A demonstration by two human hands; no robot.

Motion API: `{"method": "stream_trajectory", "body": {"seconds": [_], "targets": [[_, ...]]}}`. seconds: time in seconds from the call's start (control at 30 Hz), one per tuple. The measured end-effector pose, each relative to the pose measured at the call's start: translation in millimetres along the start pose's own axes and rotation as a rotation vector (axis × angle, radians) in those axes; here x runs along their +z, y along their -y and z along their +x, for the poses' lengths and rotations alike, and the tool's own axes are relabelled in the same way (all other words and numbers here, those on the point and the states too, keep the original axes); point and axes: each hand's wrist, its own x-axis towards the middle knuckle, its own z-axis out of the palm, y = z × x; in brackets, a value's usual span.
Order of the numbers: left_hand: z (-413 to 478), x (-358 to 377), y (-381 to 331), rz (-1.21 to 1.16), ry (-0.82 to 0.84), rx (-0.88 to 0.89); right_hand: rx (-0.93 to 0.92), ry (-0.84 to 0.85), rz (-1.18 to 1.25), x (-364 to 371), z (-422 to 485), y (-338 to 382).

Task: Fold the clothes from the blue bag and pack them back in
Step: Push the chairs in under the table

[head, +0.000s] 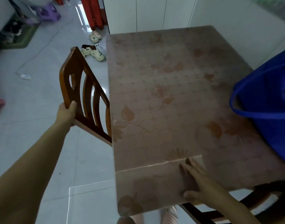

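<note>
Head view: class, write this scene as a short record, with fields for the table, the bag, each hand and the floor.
Table: covered with a pinkish, leaf-patterned sheet
Blue bag: stands at the right side of the table, touched by neither hand
Left hand: grips the back of the wooden chair beside the table
Right hand: rests flat on the table near its front edge, fingers straight
Floor: pale slippers lie beyond the chair
Task stage: nothing laid out for folding yet

My one head cam, facing forward and steeply down, close over the near end of the table (171, 110), wooden chair (64, 84) and floor (25, 102) left, blue bag (268, 94) cropped right
</note>
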Motion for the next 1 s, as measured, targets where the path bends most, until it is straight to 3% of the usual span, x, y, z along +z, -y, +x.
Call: {"method": "stream_trajectory", "body": {"seconds": [0.3, 0.57, 0.7, 0.87, 1.0], "targets": [[40, -42, -6, 0.055, 0.465, 0.107, -0.115, -0.107, 0.217, 28, 102, 174], [104, -60, -18, 0.291, 0.668, 0.454, -0.067, -0.211, 0.553, 20, 195, 365], [150, -60, -33, 0.277, 0.733, 0.559, 0.038, -0.322, 0.599, 8, 228, 391], [212, -59, -43, 0.286, 0.93, 0.644, 0.07, -0.302, 0.665, 17, 257, 388], [266, -59, -69, 0.294, 0.991, 0.593, 0.131, -0.367, 0.767, 22, 265, 384]]}}
